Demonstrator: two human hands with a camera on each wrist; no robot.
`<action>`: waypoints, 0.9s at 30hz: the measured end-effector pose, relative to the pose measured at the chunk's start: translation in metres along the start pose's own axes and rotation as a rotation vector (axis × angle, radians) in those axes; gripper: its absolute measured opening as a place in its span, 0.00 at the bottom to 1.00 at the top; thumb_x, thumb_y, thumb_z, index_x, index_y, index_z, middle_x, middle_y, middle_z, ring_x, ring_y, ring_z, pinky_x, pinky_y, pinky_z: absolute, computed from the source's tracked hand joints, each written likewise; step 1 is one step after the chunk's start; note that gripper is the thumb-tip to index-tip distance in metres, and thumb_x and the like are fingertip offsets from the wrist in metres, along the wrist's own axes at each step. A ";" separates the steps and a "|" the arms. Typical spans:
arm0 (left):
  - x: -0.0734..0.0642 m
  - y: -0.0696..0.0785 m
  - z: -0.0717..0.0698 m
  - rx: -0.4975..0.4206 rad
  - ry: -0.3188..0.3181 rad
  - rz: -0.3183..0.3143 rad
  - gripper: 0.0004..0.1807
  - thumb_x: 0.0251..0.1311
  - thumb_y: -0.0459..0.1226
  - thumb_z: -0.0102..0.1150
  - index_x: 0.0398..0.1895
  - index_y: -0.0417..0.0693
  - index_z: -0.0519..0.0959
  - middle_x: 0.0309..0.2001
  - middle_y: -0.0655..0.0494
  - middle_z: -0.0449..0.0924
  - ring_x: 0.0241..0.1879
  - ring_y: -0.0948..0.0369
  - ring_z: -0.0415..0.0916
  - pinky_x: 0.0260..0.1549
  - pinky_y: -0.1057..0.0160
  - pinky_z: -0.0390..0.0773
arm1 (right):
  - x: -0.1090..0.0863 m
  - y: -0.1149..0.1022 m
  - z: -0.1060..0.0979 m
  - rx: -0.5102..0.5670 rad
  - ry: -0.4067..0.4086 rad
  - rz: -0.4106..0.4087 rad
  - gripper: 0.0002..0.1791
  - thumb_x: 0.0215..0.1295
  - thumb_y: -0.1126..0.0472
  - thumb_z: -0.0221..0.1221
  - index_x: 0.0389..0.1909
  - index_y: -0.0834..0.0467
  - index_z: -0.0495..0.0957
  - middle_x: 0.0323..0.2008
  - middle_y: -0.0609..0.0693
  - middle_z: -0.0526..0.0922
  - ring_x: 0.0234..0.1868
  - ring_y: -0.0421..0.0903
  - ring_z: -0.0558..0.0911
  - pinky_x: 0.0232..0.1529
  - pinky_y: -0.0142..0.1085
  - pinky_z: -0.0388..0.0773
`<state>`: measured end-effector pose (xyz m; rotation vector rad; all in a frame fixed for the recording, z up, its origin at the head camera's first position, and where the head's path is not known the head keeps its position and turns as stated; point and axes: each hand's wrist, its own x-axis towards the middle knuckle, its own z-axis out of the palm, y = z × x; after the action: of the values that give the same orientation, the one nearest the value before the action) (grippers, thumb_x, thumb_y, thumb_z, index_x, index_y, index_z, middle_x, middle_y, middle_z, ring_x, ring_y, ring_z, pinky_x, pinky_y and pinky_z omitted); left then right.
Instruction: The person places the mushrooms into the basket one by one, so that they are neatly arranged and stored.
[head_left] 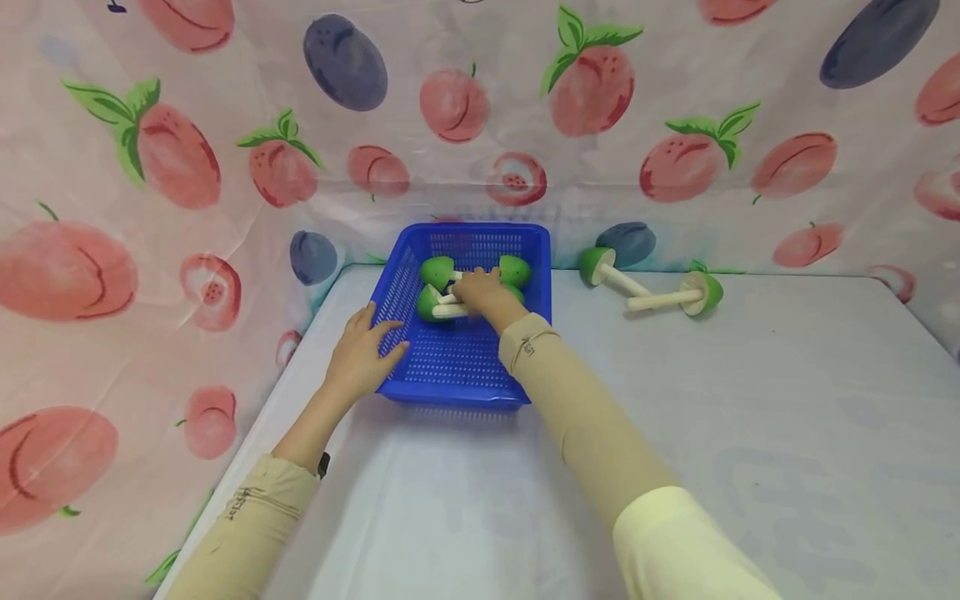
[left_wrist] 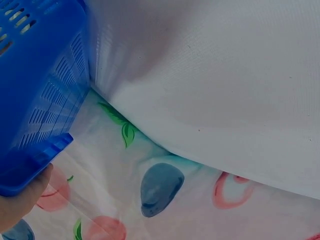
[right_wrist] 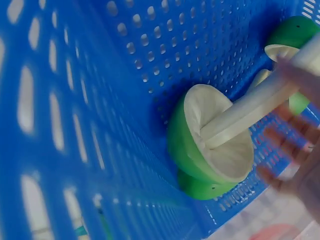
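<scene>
A blue plastic basket point(head_left: 457, 392) with perforated walls holds several toy mushrooms with green caps and white stems. My right hand point(head_left: 483, 292) reaches inside, over the stems, with its fingers spread. In the right wrist view, a mushroom point(right_wrist: 212, 135) lies tilted near the basket wall, its stem running up under the blurred right hand point(right_wrist: 295, 145). Another green cap point(head_left: 514, 272) sits just right of the hand. My left hand point(head_left: 358, 354) rests at the basket's left rim with fingers extended; in the left wrist view, a finger point(left_wrist: 42, 185) touches the rim.
Two more toy mushrooms lie on the white table point(head_left: 712, 450) right of the basket, one with its cap point(head_left: 597, 265) at the back, the other point(head_left: 701, 294) with its stem pointing left. A fruit-printed cloth point(head_left: 450, 183) hangs behind and along the left side.
</scene>
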<state>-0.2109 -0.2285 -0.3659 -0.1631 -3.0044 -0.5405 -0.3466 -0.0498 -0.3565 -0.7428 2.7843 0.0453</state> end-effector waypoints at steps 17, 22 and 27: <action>-0.001 0.000 -0.002 0.010 0.018 0.022 0.25 0.64 0.48 0.51 0.60 0.44 0.73 0.71 0.32 0.49 0.71 0.38 0.46 0.66 0.37 0.55 | 0.020 -0.009 0.015 -0.195 0.006 -0.130 0.11 0.63 0.69 0.54 0.44 0.56 0.79 0.47 0.51 0.82 0.50 0.49 0.79 0.66 0.47 0.65; 0.000 -0.001 -0.002 0.007 0.025 0.020 0.25 0.64 0.47 0.51 0.60 0.43 0.73 0.71 0.32 0.49 0.71 0.39 0.47 0.66 0.37 0.55 | 0.059 0.007 0.041 -0.169 0.120 -0.133 0.06 0.59 0.67 0.58 0.36 0.54 0.79 0.39 0.50 0.84 0.43 0.48 0.81 0.53 0.44 0.75; -0.001 0.001 -0.002 0.008 0.016 0.011 0.25 0.64 0.47 0.51 0.60 0.43 0.73 0.71 0.32 0.49 0.71 0.39 0.47 0.65 0.37 0.55 | 0.107 0.023 0.072 -0.130 0.126 -0.059 0.09 0.59 0.63 0.60 0.41 0.52 0.79 0.45 0.50 0.83 0.47 0.50 0.81 0.49 0.43 0.77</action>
<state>-0.2101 -0.2286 -0.3636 -0.1745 -2.9879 -0.5261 -0.4300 -0.0745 -0.4544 -0.8887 2.8987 0.1761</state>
